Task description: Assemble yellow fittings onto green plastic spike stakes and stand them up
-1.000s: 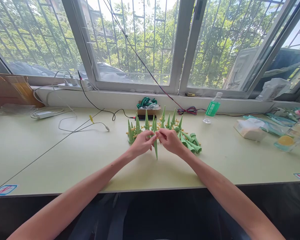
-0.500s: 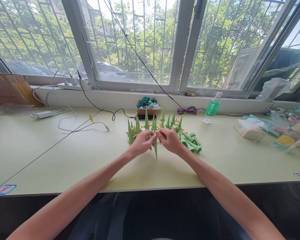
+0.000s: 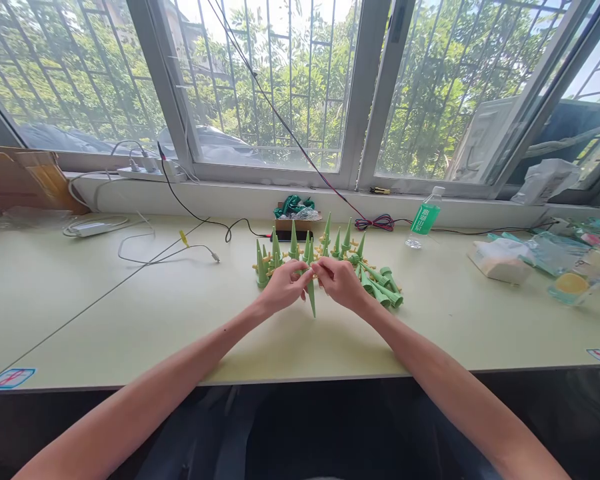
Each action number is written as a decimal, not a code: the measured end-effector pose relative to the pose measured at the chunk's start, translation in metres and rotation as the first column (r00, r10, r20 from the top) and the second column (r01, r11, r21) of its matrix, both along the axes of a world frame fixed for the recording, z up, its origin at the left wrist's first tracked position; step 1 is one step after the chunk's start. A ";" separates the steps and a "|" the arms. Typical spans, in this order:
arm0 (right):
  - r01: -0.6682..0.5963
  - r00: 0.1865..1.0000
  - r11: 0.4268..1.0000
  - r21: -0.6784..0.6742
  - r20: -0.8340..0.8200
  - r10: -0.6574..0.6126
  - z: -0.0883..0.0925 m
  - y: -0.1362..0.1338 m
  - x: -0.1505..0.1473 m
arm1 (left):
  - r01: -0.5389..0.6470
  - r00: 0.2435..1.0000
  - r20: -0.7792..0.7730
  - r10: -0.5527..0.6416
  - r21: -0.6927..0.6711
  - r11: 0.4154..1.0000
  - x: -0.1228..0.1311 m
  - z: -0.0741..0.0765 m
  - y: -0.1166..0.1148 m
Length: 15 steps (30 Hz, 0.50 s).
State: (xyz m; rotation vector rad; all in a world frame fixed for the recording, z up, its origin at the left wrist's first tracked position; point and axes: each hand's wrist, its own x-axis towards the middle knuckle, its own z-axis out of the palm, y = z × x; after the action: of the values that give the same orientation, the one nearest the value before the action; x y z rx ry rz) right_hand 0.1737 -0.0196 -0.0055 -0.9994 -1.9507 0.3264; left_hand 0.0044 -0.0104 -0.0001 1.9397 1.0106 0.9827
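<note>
Both hands meet over the middle of the pale green table. My left hand and my right hand are closed, pinching one green cone spike between them, its tip pointing down toward me. A small yellow part shows at the fingertips. Behind the hands stand several upright green spikes with yellow fittings. More green spikes lie flat in a pile just right of my right hand.
A water bottle with a green label stands at the back right. A tissue pack and plastic bags lie at far right. Cables, a power strip and cardboard sit at the left. A small box is behind the spikes.
</note>
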 end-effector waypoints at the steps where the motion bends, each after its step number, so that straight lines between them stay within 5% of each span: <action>1: 0.001 1.000 1.000 0.000 -0.001 -0.001 0.000 0.000 0.000 | 0.000 1.000 0.001 0.000 -0.002 1.000 0.000 0.000 0.000; 15: -0.031 0.999 0.999 -0.029 -0.031 0.030 -0.001 -0.001 -0.002 | -0.019 0.999 0.048 0.021 -0.041 0.999 -0.001 -0.002 0.004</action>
State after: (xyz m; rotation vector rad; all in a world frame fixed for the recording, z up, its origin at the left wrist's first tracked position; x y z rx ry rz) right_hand 0.1719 -0.0204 -0.0064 -0.9789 -1.9397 0.3860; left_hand 0.0032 -0.0065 -0.0023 1.8675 1.0162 1.0081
